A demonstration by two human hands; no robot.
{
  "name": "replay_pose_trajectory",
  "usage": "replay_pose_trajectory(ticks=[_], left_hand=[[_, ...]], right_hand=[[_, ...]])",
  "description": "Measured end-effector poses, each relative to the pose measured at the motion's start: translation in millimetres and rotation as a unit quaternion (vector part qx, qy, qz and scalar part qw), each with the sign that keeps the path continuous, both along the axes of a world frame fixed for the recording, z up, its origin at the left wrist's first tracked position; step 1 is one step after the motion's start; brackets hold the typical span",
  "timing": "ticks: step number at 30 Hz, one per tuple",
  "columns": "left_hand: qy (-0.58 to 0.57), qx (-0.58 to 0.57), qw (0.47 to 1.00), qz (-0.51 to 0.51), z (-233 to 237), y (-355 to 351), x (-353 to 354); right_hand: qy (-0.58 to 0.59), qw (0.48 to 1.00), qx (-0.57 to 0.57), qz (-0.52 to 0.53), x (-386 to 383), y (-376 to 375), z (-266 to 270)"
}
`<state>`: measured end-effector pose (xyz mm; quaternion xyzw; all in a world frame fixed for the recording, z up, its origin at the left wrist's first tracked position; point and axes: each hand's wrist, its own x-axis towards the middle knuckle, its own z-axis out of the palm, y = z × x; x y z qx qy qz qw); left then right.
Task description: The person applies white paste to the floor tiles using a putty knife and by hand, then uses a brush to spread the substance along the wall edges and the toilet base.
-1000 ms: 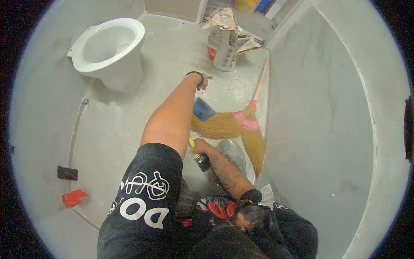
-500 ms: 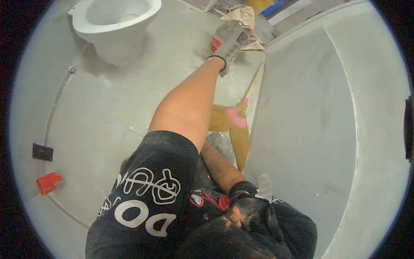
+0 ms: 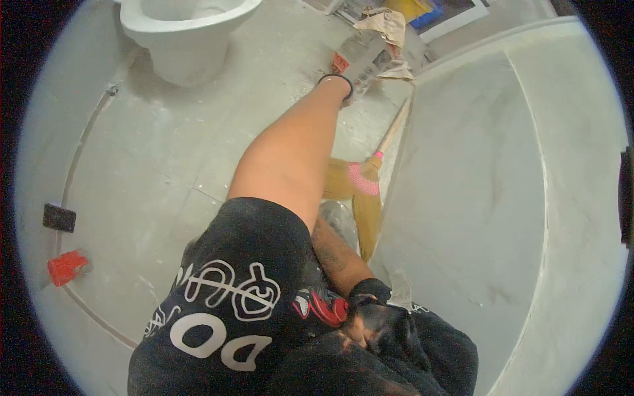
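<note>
My left arm stretches forward, with a black band at the wrist. My left hand is at a clear plastic bag with red and dark print, and its fingers are mostly out of sight. The bag lies against crumpled brown paper. My right forearm passes beneath my left arm, which hides the right hand. Close to that forearm is a greyish, see-through object whose kind I cannot make out. Just beyond it lies a straw broom with pink stitching, its handle pointing away along the wall.
A white toilet bowl stands at the upper left. On the left are a red cup-like container and a small dark rectangular object. A grey panel wall rises on the right. Yellow and blue items lie at the back.
The view has shifted and turned slightly. My left hand stays at the plastic bag, and my right forearm stays beneath the left arm.
</note>
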<state>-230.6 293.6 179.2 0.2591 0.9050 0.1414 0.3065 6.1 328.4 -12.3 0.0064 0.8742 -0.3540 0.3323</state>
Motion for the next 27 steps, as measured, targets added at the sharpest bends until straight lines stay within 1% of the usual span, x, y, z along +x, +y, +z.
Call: replay_pose_trajectory(ticks=[1, 2, 3, 6, 8, 10, 12, 13, 14, 15, 16, 17, 18, 21, 27], left_hand=[[-0.001, 0.001, 1.000, 0.006, -3, 4, -2], [-0.002, 0.001, 1.000, 0.011, -6, 9, -2], [-0.004, 0.002, 1.000, 0.016, -8, 13, -3], [-0.006, -0.001, 1.000, 0.025, -12, 24, -1], [-0.012, -0.016, 1.000, 0.024, -17, 31, -5], [-0.018, -0.032, 0.999, 0.023, -21, 37, -10], [-0.005, -0.052, 0.998, -0.030, -28, 43, -16], [0.280, 0.173, 0.932, 0.154, -46, 62, -24], [0.518, 0.364, 0.710, 0.309, -76, 80, -28], [0.386, 0.430, 0.777, 0.250, 43, -1, 29], [0.347, 0.249, 0.897, 0.114, -31, 45, -23], [0.261, 0.160, 0.950, 0.066, -30, 50, -38], [0.190, 0.118, 0.974, 0.049, -14, 39, -31], [0.095, 0.074, 0.992, 0.037, -12, 26, -27], [-0.007, 0.039, 0.998, 0.038, -13, -1, -32]], right_hand=[[0.197, 0.977, -0.069, 0.052, -5, -3, 4], [0.383, 0.908, -0.137, 0.100, -8, -6, 5], [0.378, 0.909, -0.145, 0.099, -8, -8, 7], [0.307, 0.936, -0.147, 0.092, -12, -7, 12], [0.193, 0.971, -0.105, 0.094, -6, 2, 3], [0.077, 0.990, -0.059, 0.100, 1, 9, -6], [0.028, 0.994, -0.036, 0.098, 4, 10, -11], [0.024, 0.994, -0.033, 0.100, 4, 8, -12], [0.020, 0.994, -0.033, 0.104, 5, 5, -13], [0.016, 0.993, -0.033, 0.111, 6, 4, -17], [0.012, 0.992, -0.034, 0.121, 4, 2, -16], [0.008, 0.991, -0.034, 0.131, 3, 0, -15], [0.001, 0.990, -0.032, 0.141, 3, -2, -15], [-0.023, 0.985, -0.029, 0.166, 6, -5, -13], [-0.054, 0.977, -0.029, 0.207, -2, -15, -11]])
